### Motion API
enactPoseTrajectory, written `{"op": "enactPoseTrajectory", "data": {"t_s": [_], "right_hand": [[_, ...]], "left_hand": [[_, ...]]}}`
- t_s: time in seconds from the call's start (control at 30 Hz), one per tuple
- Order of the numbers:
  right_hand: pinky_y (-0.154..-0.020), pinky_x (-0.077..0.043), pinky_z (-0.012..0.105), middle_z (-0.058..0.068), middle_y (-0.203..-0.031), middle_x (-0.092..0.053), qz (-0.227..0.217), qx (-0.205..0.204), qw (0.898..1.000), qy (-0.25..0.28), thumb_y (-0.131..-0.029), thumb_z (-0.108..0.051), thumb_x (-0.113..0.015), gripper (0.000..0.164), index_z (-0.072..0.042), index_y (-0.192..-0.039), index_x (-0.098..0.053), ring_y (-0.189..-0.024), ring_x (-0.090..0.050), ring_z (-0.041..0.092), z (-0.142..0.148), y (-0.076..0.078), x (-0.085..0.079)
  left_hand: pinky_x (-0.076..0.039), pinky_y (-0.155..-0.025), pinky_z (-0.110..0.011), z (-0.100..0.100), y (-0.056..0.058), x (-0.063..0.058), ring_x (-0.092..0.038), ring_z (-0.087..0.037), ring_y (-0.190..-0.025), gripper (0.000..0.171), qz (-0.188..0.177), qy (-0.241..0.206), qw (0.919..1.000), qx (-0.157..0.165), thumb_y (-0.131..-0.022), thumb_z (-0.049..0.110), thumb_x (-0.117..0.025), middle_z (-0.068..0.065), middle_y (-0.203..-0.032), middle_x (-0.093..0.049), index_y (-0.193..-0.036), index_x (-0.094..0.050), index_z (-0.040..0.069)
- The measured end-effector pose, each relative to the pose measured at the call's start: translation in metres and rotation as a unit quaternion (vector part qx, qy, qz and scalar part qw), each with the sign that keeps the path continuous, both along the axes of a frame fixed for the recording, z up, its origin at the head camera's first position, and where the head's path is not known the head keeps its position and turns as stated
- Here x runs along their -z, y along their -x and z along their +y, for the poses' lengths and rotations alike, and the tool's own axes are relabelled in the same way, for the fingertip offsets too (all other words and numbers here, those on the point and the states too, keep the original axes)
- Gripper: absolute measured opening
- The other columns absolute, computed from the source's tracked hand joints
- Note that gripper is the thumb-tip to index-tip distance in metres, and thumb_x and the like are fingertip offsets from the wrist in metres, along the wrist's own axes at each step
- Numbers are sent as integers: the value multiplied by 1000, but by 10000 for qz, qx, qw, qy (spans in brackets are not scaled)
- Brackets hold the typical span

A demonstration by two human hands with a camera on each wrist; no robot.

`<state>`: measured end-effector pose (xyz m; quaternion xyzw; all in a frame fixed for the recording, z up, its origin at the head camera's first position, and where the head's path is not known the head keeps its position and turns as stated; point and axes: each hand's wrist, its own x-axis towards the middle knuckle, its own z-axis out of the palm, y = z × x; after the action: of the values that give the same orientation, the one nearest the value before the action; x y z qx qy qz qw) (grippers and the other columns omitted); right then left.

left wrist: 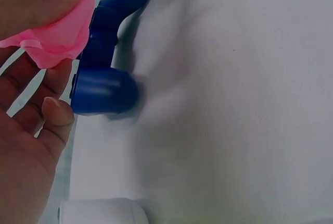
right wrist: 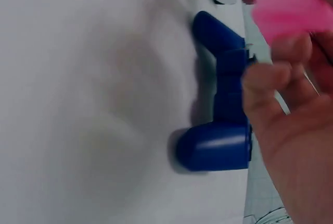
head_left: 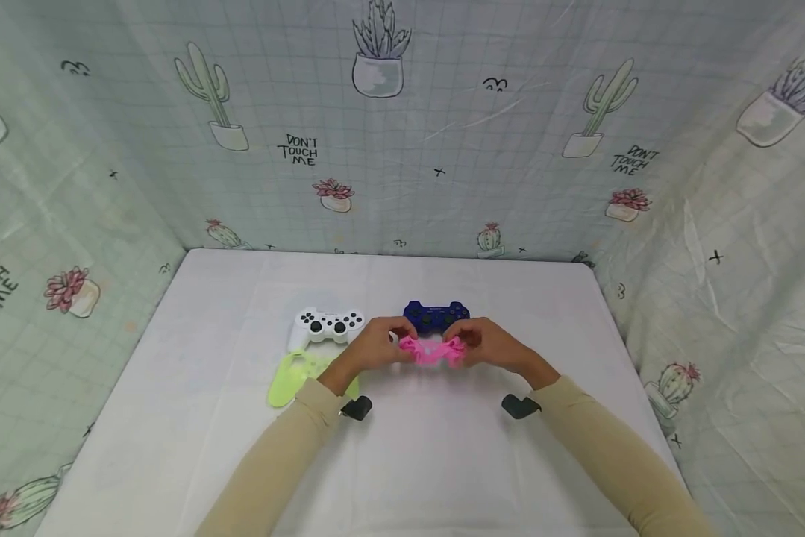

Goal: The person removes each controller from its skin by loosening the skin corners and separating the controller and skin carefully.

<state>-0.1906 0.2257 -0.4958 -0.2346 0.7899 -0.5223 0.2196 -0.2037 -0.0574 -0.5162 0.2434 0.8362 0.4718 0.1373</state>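
Between both hands hangs a soft pink game controller skin (head_left: 432,352), its edges bunched and crumpled. My left hand (head_left: 378,344) pinches its left end, the thumb pressed on the pink skin in the left wrist view. At the other end, my right hand (head_left: 499,347) grips it with thumb and fingers; part of that grip is cut off in the right wrist view. Just behind the skin lies a dark blue game controller (head_left: 436,316) on the table. Its rounded grips show in both wrist views, near the fingers.
Left of the hands, a white game controller (head_left: 328,325) lies on the white table (head_left: 429,462). A yellow-green controller skin (head_left: 284,380) lies in front of it, partly under the left forearm. Patterned cloth (head_left: 402,164) walls the back and sides.
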Motion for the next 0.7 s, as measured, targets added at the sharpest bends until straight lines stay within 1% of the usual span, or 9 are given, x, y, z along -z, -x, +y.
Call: {"op": "enactPoseTrajectory", "data": {"t_s": [0.1, 0.17, 0.27, 0.4, 0.47, 0.53, 0.63, 0.7], "right_hand": [[-69, -51, 23, 4, -98, -62, -562, -435, 9974, 74, -84, 4, -72, 33, 4, -116, -66, -81, -55, 12, -1, 1, -7], [-70, -52, 25, 1, -93, -61, -730, -605, 9953, 172, -88, 2, -70, 27, 7, -114, -63, -80, -56, 11, -3, 1, -11], [-75, -54, 25, -5, -89, -63, -737, -580, 9951, 316, -95, -1, -65, 19, 9, -110, -60, -81, -59, 8, -5, 1, -14], [-79, -54, 23, -7, -85, -61, -767, -387, 9949, 526, -101, -2, -60, 15, 10, -110, -58, -82, -59, 7, -8, 1, -17], [-77, -53, 22, -8, -85, -60, -859, -347, 9934, 669, -101, -1, -59, 14, 10, -110, -57, -81, -58, 7, -9, 0, -19], [-76, -53, 22, -7, -87, -60, -974, -376, 9905, 895, -101, -1, -58, 13, 9, -110, -57, -81, -57, 7, -9, 0, -21], [-76, -52, 21, -6, -90, -61, -1243, -408, 9821, 1358, -101, 0, -55, 9, 3, -109, -59, -83, -57, 7, -10, -1, -24], [-78, -52, 22, -6, -93, -62, -1358, -421, 9770, 1591, -101, 0, -52, 12, -3, -108, -61, -85, -58, 8, -9, -1, -24]], "left_hand": [[-51, -88, -30, -1, 3, 0, -62, -13, -100, 26, -71, 5, 10000, 36, -79, 17, -88, 1, -103, -73, -101, -74, 19], [-52, -88, -30, -2, 5, -2, -62, -14, -99, 26, -138, -34, 9999, 98, -79, 17, -88, 0, -104, -73, -101, -75, 18], [-52, -87, -32, -6, 6, -6, -62, -17, -99, 28, -290, -226, 9991, 208, -79, 17, -89, -1, -104, -73, -103, -76, 17], [-52, -91, -35, -11, 6, -10, -61, -20, -102, 29, -662, -727, 9947, 315, -79, 14, -90, -2, -104, -72, -104, -76, 15], [-52, -91, -35, -13, 6, -11, -62, -20, -104, 26, -899, -1002, 9901, 399, -82, 12, -87, 0, -103, -71, -105, -76, 12], [-54, -90, -33, -14, 5, -12, -64, -18, -102, 22, -1189, -1285, 9832, 508, -86, 9, -83, 2, -102, -71, -106, -74, 7], [-57, -85, -29, -15, 3, -13, -67, -12, -94, 16, -1564, -1688, 9705, 712, -92, 7, -76, 5, -97, -71, -107, -72, 2], [-58, -86, -27, -16, 2, -14, -68, -10, -92, 11, -1813, -1969, 9595, 883, -96, 5, -71, 6, -95, -73, -106, -72, 4]]}}
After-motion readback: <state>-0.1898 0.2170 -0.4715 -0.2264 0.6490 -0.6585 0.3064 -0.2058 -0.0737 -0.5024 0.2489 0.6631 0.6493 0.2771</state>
